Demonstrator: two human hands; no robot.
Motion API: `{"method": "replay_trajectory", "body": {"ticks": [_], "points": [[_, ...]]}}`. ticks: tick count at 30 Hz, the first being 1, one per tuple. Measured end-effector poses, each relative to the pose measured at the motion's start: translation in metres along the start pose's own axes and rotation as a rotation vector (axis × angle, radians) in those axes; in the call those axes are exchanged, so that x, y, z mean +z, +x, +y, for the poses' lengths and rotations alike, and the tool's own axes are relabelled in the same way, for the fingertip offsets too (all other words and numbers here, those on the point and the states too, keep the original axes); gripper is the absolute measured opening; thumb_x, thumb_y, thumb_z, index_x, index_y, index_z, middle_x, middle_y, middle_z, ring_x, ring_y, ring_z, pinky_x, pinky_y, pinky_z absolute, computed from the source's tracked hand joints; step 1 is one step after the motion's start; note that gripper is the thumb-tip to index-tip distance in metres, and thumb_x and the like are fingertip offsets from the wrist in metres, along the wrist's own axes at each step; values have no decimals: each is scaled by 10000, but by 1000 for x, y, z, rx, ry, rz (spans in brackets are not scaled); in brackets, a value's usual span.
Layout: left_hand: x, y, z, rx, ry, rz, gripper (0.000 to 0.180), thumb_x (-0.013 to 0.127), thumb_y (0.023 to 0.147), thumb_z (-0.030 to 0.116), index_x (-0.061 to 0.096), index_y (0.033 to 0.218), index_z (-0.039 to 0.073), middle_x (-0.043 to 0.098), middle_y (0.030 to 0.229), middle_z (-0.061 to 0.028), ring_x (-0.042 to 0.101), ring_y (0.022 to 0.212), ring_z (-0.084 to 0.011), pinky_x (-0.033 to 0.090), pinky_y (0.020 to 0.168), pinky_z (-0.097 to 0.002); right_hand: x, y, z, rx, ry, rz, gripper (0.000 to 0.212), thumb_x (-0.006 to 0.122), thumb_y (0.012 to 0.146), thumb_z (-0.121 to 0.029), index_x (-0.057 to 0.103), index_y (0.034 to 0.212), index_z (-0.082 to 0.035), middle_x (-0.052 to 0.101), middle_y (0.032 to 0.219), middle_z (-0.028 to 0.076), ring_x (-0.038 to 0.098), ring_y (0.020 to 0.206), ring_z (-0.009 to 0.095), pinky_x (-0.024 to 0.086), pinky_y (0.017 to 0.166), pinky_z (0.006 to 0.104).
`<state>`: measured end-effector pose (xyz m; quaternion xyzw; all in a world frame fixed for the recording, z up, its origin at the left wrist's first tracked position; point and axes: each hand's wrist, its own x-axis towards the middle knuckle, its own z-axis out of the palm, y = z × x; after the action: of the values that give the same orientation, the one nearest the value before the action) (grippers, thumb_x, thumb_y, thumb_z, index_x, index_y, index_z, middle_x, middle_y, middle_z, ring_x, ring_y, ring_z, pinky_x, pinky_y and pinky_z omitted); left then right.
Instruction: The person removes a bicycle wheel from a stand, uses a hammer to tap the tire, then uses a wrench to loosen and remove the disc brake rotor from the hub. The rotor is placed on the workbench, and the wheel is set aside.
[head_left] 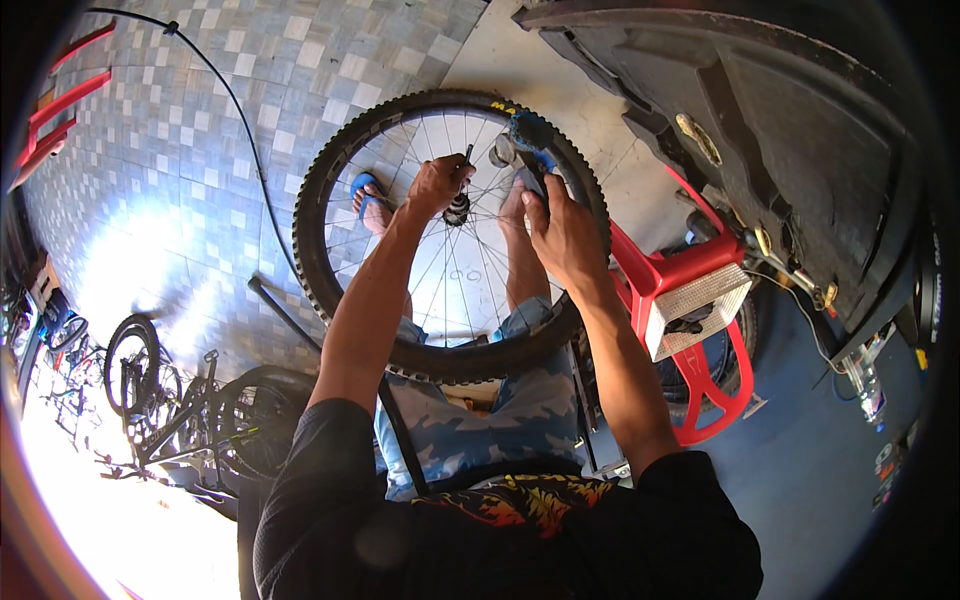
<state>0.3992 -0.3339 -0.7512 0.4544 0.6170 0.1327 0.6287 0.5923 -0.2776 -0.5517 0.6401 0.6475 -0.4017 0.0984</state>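
Note:
A bicycle wheel with a black knobby tyre lies across my thighs, its thin spokes running to a dark hub in the middle. Beside the hub, my left hand is closed around a thin dark rod, whose tip sticks up past the fingers. The rod's lower part is hidden by the hand. Over the wheel's right side, my right hand grips a hammer with a grey head and a dark handle. The hammer head is up near the far right of the rim, apart from the left hand.
A red plastic stool with a pale open box stands at my right. Behind it is a large black case. Bicycles stand at the left, and a black cable hangs across. My feet in blue flip-flops show through the spokes.

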Motion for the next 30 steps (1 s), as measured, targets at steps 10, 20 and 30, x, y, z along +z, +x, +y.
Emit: {"method": "replay_trajectory", "body": {"ticks": [10, 20, 30], "points": [[12, -4, -6, -23, 36, 79, 237, 629, 998, 268, 721, 982, 51, 742, 827, -128, 730, 757, -285, 541, 701, -396, 0, 11, -4, -4, 15, -48, 265, 543, 1034, -279, 515, 1107, -26, 655, 971, 287, 685, 836, 466, 548, 718, 558], [13, -8, -7, -88, -139, 114, 257, 631, 1005, 286, 724, 1012, 47, 760, 834, -93, 712, 718, -183, 537, 680, -342, -7, 40, -11, -59, -11, -51, 339, 538, 1031, -302, 516, 1222, -23, 681, 814, 280, 682, 775, 475, 546, 686, 561], [15, -9, -8, -85, -76, 139, 244, 624, 1006, 272, 726, 1027, 51, 757, 830, -108, 744, 766, -213, 565, 714, -345, 31, 103, -2, -127, -234, -261, 377, 488, 1031, -337, 525, 1228, -18, 700, 861, 289, 701, 817, 463, 565, 725, 547]]}}
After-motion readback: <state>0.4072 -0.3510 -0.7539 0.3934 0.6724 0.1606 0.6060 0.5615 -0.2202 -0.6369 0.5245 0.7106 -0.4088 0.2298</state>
